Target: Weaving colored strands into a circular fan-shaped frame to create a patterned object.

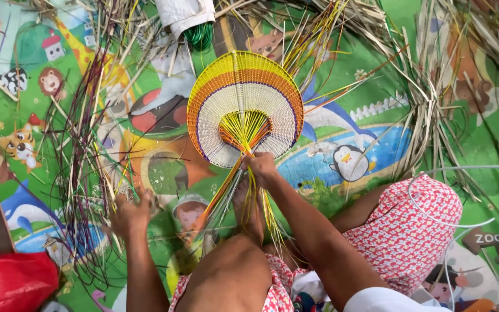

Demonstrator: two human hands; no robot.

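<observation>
On a cartoon-printed play mat (pixel 365 81), a half-woven round fan (pixel 244 104) banded in yellow, orange and white is gripped at its base by the right hand (pixel 259 166), fingers closed around the gathered stalks. Near left, the left hand (pixel 131 215) is spread open over loose dark strands (pixel 85 173). Dried straw (pixel 434 98) is heaped at far right.

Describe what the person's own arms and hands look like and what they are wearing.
Both arms are bare from wrist to upper arm. The left hand and right hand wear no gloves, and no rings or bracelets can be made out. A white sleeve edge shows at the right shoulder. The lap is covered by red-and-white floral fabric.
</observation>
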